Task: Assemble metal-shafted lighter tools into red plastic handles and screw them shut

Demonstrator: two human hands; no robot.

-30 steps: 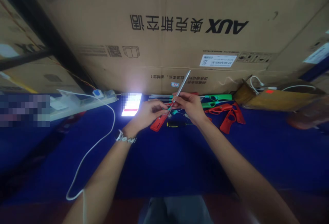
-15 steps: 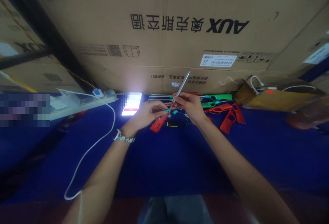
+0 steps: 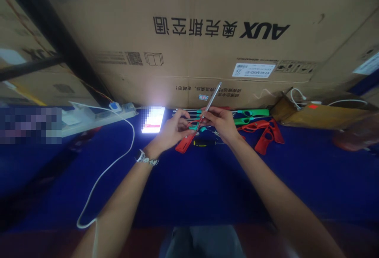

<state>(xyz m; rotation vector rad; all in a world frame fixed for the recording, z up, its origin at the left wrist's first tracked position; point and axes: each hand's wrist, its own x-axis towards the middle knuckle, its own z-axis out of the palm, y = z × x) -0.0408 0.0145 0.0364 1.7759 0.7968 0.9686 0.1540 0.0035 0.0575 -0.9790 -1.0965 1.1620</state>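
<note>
Over a blue cloth I hold a long lighter with both hands. Its red plastic handle [image 3: 184, 144] points down to the left and its thin metal tube [image 3: 212, 97] slants up to the right. My left hand [image 3: 172, 131] is closed around the handle part, with a watch on the wrist. My right hand [image 3: 220, 122] pinches the base of the metal tube where it meets the handle. A small teal piece [image 3: 194, 128] shows between my hands.
Behind my hands lie green lighter handles [image 3: 251, 113] with metal tubes, red handle shells [image 3: 266, 136] and a black-and-yellow screwdriver [image 3: 203, 143]. A lit phone [image 3: 153, 119], a power strip [image 3: 97, 119] and a white cable [image 3: 118, 159] lie left. Cardboard boxes [image 3: 207, 41] stand behind.
My hands and the lighter have barely moved; the whole view has shifted slightly right and down. My left fingers have opened out a little around the handle.
</note>
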